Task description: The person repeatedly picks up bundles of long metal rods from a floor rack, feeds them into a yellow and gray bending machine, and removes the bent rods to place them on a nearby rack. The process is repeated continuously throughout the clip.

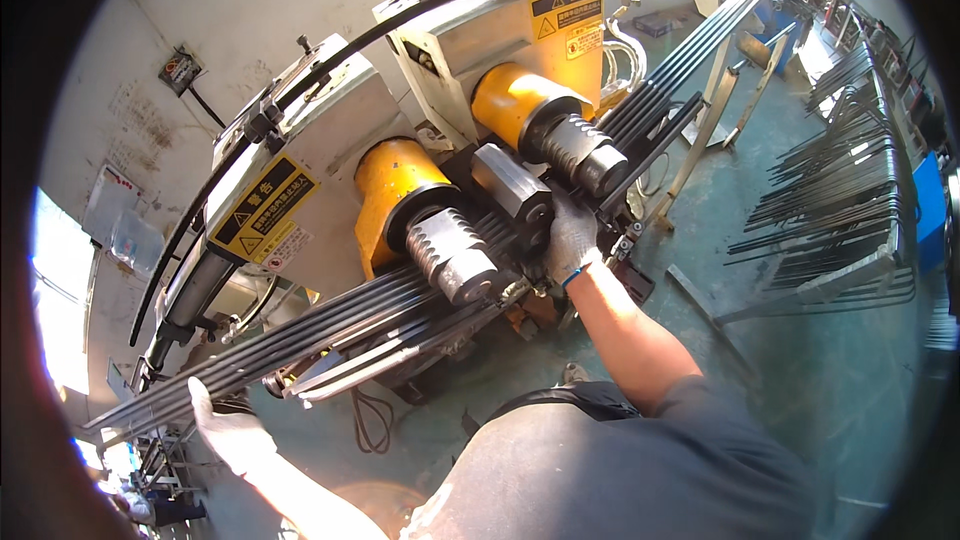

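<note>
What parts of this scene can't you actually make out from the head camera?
- Right hand: its fingertips vanish among the bars and machine parts.
- Left hand: its grip on the bars is blurred and overexposed.
- Bars' far ends: cut off by the dark fisheye rim.
- Rack of bent rods: too small and warped to count.

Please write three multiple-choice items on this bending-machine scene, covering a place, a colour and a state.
1. Where is the right hand?
A. on the bars between the rollers
B. on the floor
C. on the wall

2. What colour are the machine's two cylinders?
A. blue
B. yellow
C. red

3. How does the left hand meet the bundle of dark bars?
A. far from it
B. gloved, gripping its end
C. bare, beneath it

Answers: 1 A, the glove rests there; 2 B, both housings are yellow; 3 B, white-gloved fingers wrap the bars.
</note>
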{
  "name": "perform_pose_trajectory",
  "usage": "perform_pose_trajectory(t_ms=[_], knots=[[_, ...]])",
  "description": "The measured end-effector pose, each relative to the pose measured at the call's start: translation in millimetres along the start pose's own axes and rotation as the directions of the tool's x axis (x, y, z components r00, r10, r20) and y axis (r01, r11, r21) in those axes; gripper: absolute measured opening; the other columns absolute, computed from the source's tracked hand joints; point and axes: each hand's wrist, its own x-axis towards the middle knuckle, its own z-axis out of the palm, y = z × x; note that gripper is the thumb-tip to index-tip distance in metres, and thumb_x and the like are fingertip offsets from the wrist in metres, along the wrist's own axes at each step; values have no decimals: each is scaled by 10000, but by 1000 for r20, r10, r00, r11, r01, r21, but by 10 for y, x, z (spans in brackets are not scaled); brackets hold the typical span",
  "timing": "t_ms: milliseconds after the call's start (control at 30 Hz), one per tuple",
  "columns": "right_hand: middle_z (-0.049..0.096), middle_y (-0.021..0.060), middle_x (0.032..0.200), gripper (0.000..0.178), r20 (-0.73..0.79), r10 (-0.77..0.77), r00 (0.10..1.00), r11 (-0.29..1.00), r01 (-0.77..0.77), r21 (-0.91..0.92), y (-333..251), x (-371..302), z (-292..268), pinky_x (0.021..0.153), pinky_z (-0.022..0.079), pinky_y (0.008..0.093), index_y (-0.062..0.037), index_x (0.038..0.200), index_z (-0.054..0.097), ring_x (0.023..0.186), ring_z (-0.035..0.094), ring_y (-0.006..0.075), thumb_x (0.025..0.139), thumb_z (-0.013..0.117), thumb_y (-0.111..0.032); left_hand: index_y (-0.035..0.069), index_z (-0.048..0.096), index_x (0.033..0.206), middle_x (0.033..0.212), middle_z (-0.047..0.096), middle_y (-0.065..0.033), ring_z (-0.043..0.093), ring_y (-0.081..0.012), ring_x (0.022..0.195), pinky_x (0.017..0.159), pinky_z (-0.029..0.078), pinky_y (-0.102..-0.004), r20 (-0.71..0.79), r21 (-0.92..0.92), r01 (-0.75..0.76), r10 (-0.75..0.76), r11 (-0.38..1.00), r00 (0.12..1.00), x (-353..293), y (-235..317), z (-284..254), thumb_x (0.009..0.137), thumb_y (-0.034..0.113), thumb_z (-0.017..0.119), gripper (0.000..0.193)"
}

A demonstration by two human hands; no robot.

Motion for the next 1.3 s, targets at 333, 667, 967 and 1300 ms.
perform_pose_trajectory(t_ms=[333,667,967,1300], knots=[[765,110,929,377,91,4,996,978,15,-208,-232,135,47,443,456,365,-86,1281,703,572,718,226,973,800,-281,7,650,1473,1276,780,-211,758,-297,1101,1036,636,-443,395,70,-308,258,949,882,-81,153,1435,1125,114,658,364],[770,150,1371,321,373,-263,890,772,426,-472,-52,336,-227,1054,570,368,-83,1373,812,1257,727,245,1104,650,-147,18,638,1468,1101,802,-169,783,-251,969,937,656,-394,574,357,-521,258,775,777,-551,209,2604,1077,71,711,401],[797,120,1311,378,364,-320,875,853,433,-291,-40,361,-253,1025,584,380,5,1343,778,1211,746,219,1022,790,-193,42,780,1296,1122,800,-58,757,-155,1028,959,578,-330,830,404,-682,69,610,553,-557,142,3228,1057,194,792,284],[796,99,1263,365,273,-226,935,916,299,-267,-29,419,-266,980,588,386,-2,1312,779,1149,741,205,1014,807,-210,22,689,1387,1099,807,-123,794,-209,992,891,656,-340,820,360,-625,84,693,566,-558,20,3219,1082,106,756,323]])
